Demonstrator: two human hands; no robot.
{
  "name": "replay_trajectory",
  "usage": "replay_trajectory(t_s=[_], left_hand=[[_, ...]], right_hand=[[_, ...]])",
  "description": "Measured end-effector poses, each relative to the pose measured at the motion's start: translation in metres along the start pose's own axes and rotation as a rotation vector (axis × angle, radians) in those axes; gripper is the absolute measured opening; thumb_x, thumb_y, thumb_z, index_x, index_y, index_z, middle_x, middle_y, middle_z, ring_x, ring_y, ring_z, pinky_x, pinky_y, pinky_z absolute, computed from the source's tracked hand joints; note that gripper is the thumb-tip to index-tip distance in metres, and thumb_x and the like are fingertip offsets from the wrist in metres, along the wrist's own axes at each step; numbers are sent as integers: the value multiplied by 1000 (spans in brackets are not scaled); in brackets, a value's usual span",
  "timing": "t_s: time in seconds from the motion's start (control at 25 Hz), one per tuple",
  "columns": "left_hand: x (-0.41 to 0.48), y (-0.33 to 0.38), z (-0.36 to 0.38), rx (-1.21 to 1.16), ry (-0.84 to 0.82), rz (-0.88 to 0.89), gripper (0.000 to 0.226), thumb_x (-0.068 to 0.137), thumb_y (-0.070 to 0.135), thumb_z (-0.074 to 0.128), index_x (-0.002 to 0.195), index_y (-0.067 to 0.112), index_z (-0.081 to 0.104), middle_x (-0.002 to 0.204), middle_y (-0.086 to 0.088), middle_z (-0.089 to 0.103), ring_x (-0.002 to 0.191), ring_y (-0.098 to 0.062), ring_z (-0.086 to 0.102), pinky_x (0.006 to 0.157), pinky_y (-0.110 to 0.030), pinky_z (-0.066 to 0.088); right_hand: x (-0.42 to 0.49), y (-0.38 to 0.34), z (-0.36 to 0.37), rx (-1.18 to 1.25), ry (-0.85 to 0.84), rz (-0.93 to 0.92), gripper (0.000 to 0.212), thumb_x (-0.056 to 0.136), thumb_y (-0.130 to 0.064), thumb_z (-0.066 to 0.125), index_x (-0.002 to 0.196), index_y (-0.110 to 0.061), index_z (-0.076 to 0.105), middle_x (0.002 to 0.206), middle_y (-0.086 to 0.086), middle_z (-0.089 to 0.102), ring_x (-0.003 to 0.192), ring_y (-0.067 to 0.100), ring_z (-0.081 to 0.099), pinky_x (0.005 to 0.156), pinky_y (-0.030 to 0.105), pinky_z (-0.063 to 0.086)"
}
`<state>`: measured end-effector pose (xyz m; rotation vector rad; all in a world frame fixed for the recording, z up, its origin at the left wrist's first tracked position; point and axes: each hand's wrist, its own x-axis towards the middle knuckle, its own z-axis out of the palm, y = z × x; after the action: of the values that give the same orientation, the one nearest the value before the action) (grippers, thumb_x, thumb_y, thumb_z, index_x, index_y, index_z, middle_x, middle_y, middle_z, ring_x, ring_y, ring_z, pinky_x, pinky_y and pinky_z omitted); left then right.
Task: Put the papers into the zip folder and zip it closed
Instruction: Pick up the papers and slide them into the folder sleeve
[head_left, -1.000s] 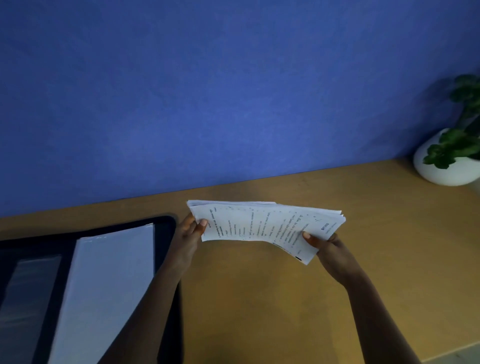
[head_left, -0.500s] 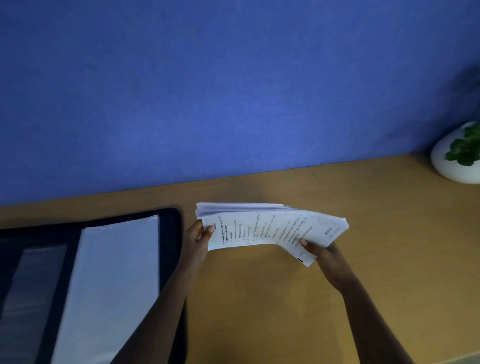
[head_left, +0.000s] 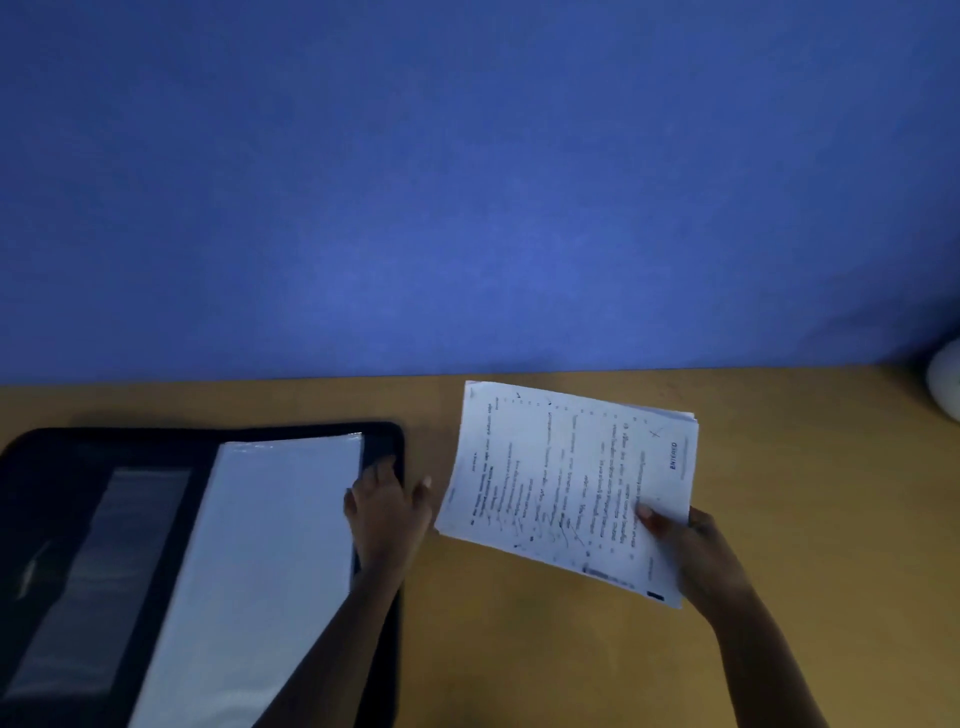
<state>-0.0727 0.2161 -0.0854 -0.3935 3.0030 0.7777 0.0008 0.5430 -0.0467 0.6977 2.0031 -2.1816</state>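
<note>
While pinched at near-right corner by right hand (head_left: 696, 561), over bench (head_left: 519, 649) right of folder (head_left: 62, 457), treat papers (head_left: 561, 483) as light, floppy; support left edge too. Note left hand (head_left: 387, 512) spread on folder's right edge.

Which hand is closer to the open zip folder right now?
Left. The left hand rests on the zip folder at its right edge, beside the white pocket. The right hand is off to the folder's right above the desk, holding the papers.

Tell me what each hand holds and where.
The right hand pinches the papers at their near right edge. The left hand holds nothing; its fingers rest on the open folder at its right edge.
</note>
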Motion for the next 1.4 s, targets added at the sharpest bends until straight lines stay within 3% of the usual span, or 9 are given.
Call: replay_trajectory(t_s=[0.08, 0.16, 0.32, 0.56, 0.88, 1.08, 1.16, 1.32, 1.4], left_hand=[[-14, -16, 14, 211, -35, 26, 83, 84, 57, 51, 145, 4, 35, 151, -15, 36, 142, -32, 28, 114, -53, 16], [-29, -31, 29, 270, -78, 67, 82, 89, 62, 29, 145, 2, 36, 152, -17, 35, 142, -34, 29, 111, -57, 17], [-48, -55, 28, 279, -130, 154, 67, 99, 40, 0, 145, 9, 38, 153, -13, 35, 142, -30, 31, 112, -57, 23], [-102, -111, 11, 364, -130, 398, 55, 93, 28, 28, 145, 15, 40, 154, -10, 34, 143, -26, 26, 112, -53, 19], [-160, -211, -34, 447, -192, 699, 52, 93, 24, 31, 142, 15, 44, 152, -11, 36, 140, -29, 34, 111, -53, 17], [-197, -286, -83, 488, -305, 849, 53, 86, 31, 48, 138, 22, 48, 153, -6, 36, 142, -26, 32, 107, -52, 22], [-203, -309, -108, 473, -336, 889, 52, 78, 34, 50, 129, 26, 56, 148, -2, 44, 137, -22, 40, 107, -52, 24], [-201, -303, -129, 266, -146, 748, 29, 86, 45, 51, 107, 28, 62, 119, 9, 61, 113, -12, 58, 112, -40, 25], [-193, -272, -122, 250, -93, 501, 46, 85, 63, 46, 103, 25, 62, 107, 8, 63, 103, -14, 61, 101, -39, 39]], right_hand=[[0, 3, -7, 34, 37, 0, 40, 73, -33, 79, 96, -1, 73, 100, 15, 75, 95, 39, 69, 80, 53, 56], [2, 6, -10, 67, 79, 13, 60, 55, -47, 88, 95, -4, 74, 105, 16, 74, 94, 35, 70, 85, 56, 53], [-2, 8, -12, 153, 123, 19, 26, 80, -19, 67, 101, -5, 70, 115, 18, 69, 98, 32, 69, 92, 61, 49], [-23, 17, 17, 203, 134, 20, 20, 89, -11, 61, 108, -6, 67, 115, 12, 69, 97, 24, 70, 75, 40, 60], [-83, 44, 74, 272, 173, 59, 31, 92, -2, 56, 123, 4, 58, 125, 19, 63, 112, 34, 62, 86, 48, 54], [-125, 70, 109, 281, 181, 77, 21, 93, -3, 55, 112, -5, 63, 120, 15, 66, 102, 30, 66, 81, 46, 58], [-139, 84, 121, 292, 185, 82, 22, 92, -3, 56, 113, -5, 62, 122, 19, 64, 110, 37, 62, 87, 55, 54], [-164, 107, 141, 345, 215, 102, 23, 91, -3, 57, 114, -3, 62, 128, 22, 61, 117, 41, 57, 98, 62, 44], [-175, 113, 150, 360, 227, 112, 20, 91, -3, 57, 109, -7, 64, 123, 19, 64, 112, 37, 60, 94, 58, 49]])
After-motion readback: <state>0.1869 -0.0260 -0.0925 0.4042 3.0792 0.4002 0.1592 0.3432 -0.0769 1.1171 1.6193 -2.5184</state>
